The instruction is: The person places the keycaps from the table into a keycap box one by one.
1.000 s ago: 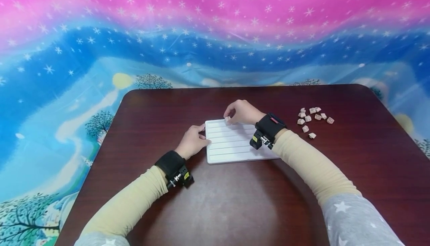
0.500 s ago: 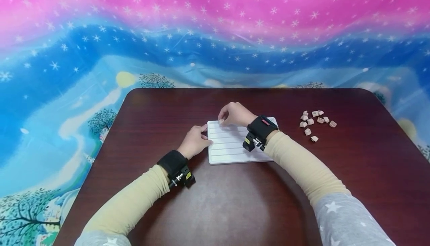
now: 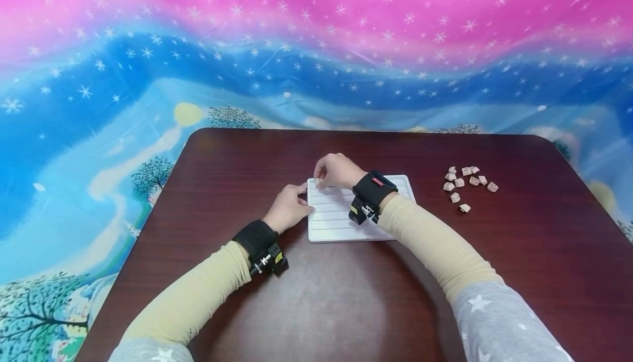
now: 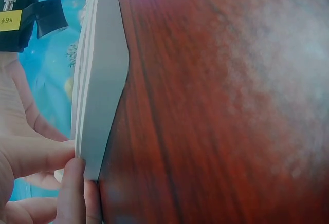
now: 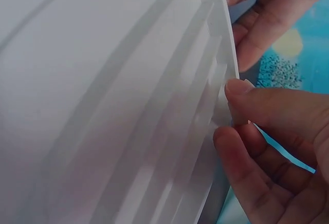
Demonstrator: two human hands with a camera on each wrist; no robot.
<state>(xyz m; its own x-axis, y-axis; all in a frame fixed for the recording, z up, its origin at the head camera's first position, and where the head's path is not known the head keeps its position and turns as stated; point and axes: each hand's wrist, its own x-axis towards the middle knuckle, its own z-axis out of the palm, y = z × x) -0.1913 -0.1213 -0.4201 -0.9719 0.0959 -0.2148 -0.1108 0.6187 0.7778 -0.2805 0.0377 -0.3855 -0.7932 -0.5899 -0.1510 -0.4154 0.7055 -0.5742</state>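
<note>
A white tray (image 3: 341,216) with long parallel grooves lies on the table. My left hand (image 3: 287,208) grips its left edge, thumb on the rim and fingers along the side. At the far left corner my right hand (image 3: 340,171) pinches a small pale keycap (image 3: 318,181) between thumb and index finger. In the right wrist view the keycap (image 5: 237,113) is mostly covered by the fingertips, right at the tray's rim and the end of a groove. The left fingers (image 5: 277,21) show just beyond on the same rim.
Several loose pale keycaps (image 3: 460,182) lie scattered on the dark wooden table (image 3: 336,301), to the right of the tray. A patterned cloth backdrop (image 3: 316,49) hangs behind the table's far edge. My right forearm (image 3: 435,246) passes over the tray's right part.
My right hand has moved left along the tray's far edge to its corner with the keycap. My left hand keeps its grip on the tray's edge.
</note>
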